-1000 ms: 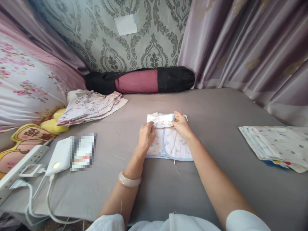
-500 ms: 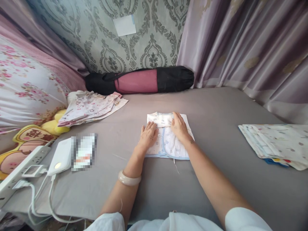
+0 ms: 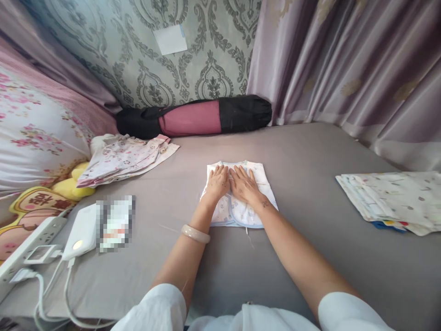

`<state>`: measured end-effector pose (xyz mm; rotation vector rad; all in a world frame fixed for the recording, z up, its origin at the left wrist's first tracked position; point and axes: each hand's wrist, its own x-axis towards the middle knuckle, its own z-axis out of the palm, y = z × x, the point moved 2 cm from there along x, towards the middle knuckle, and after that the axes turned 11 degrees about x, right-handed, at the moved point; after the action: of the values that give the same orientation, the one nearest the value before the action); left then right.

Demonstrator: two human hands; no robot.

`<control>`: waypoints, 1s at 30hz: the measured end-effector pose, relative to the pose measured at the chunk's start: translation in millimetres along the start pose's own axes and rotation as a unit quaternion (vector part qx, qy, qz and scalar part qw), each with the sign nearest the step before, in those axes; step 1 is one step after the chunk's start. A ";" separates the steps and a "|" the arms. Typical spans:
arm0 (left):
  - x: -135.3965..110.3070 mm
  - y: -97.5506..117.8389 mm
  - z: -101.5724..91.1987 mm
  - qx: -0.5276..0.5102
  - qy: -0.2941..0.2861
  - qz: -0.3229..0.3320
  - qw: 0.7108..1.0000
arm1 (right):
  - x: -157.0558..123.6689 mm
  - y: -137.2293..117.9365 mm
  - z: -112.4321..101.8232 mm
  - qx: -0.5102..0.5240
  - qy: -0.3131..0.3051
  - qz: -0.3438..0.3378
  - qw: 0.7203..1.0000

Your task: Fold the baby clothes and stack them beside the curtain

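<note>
A small white baby shirt (image 3: 246, 216) with a pale print and light blue edging lies folded on the grey bed sheet (image 3: 292, 151). My left hand (image 3: 218, 182) rests flat on its upper left part, fingers stretched out. Close beside it, my right hand (image 3: 244, 184) lies flat on the upper middle, fingers spread. Both palms touch the cloth and cover much of its upper half. From the lower hem hangs a thin white tie (image 3: 248, 236).
Folded printed cloths (image 3: 392, 195) lie at the right. On the left are floral garments (image 3: 127, 158), a power strip (image 3: 34, 243), a white power bank (image 3: 81, 232) with cables, and a plush toy (image 3: 24, 216). A black and pink roll bag (image 3: 193, 117) lies along the wall.
My hands have moved closer together over the upper part of the shirt. The left one slid up and right, the right one slightly left. The view has shifted a little.
</note>
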<state>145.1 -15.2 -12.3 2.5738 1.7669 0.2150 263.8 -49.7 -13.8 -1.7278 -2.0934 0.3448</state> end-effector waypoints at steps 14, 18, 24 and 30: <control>-2.7 -1.8 9.2 0.066 0.063 -0.019 0.996 | -0.4 -0.5 -0.5 0.014 -0.023 0.021 0.999; -4.3 -9.3 9.5 0.089 0.091 -0.066 0.990 | -0.8 -1.2 -0.2 0.020 -0.015 0.027 0.999; -2.5 -13.3 10.1 0.095 0.031 -0.072 0.992 | -0.8 2.7 1.0 0.002 0.028 0.050 0.998; -2.3 -13.2 9.1 0.088 0.016 -0.076 0.993 | 1.2 5.1 1.1 0.010 0.005 0.072 0.997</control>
<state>133.2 -12.0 -22.7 2.5439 2.0700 0.1036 267.6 -47.4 -16.8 -1.8682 -1.9562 0.3966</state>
